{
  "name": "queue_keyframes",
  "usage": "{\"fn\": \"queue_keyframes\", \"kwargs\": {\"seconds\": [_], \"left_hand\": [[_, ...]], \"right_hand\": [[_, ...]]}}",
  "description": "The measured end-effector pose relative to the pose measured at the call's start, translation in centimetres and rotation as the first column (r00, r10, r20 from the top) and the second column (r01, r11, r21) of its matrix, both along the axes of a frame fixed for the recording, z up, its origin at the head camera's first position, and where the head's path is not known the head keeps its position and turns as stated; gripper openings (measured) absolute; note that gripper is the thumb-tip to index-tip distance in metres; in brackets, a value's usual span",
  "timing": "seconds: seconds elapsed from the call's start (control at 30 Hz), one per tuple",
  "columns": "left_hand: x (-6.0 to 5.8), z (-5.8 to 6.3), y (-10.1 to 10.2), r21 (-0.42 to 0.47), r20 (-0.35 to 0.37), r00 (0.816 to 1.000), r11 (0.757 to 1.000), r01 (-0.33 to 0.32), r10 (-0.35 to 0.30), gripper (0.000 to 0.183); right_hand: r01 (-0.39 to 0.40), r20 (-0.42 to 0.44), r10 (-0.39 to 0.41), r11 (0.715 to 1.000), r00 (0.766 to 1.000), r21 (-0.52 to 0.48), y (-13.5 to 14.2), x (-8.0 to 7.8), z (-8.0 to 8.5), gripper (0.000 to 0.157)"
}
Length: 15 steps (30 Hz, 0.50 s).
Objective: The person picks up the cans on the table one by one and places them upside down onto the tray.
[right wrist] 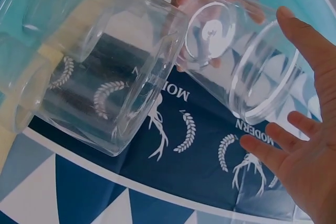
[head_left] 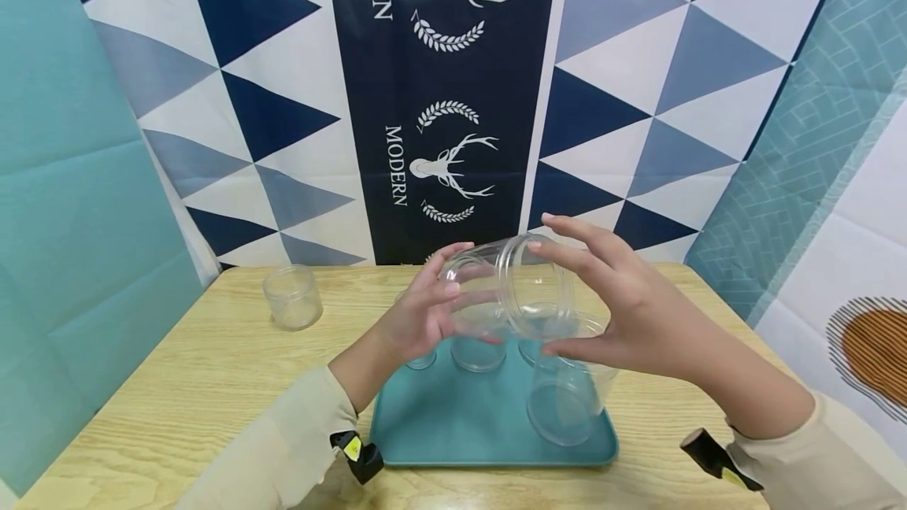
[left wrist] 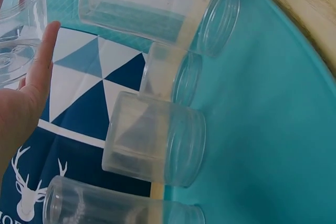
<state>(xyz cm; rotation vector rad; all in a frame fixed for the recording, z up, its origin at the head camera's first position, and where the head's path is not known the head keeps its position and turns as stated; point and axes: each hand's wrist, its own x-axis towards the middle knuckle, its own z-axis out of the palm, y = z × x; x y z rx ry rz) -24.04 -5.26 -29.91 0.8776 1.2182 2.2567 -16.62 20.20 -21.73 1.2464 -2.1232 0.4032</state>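
Note:
My left hand [head_left: 418, 313] grips a clear plastic jar [head_left: 538, 290] held tilted on its side above the tray. A ring-like rim runs round the jar's middle; whether a second piece is joined there, I cannot tell. At its other end, my right hand [head_left: 616, 297] spans the jar with thumb and fingers spread. In the right wrist view the thumb is at the rim of the jar [right wrist: 210, 40], while the other fingers stand out straight, apart from it. Below is a teal tray [head_left: 460, 439] bearing several clear jars, among them a large one [head_left: 563, 415] at the front right.
On the wooden table [head_left: 177, 408], a small clear jar [head_left: 294, 301] stands left of the tray, near the back edge. Patterned cloth [head_left: 283, 101] hangs behind the table, with teal cloth [head_left: 85, 219] at the left side. In the left wrist view, jars [left wrist: 155, 140] stand close together.

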Motion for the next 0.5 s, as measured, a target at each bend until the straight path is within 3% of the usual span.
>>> {"fn": "queue_keyframes", "kwargs": {"seconds": [0.5], "left_hand": [[1.0,-0.8,-1.6,0.029,0.018,1.000,1.000,-0.012,0.011,0.063]], "right_hand": [[-0.054,-0.008,0.054,0.994,0.999,-0.090,1.4,0.8,-0.1,0.079]]}}
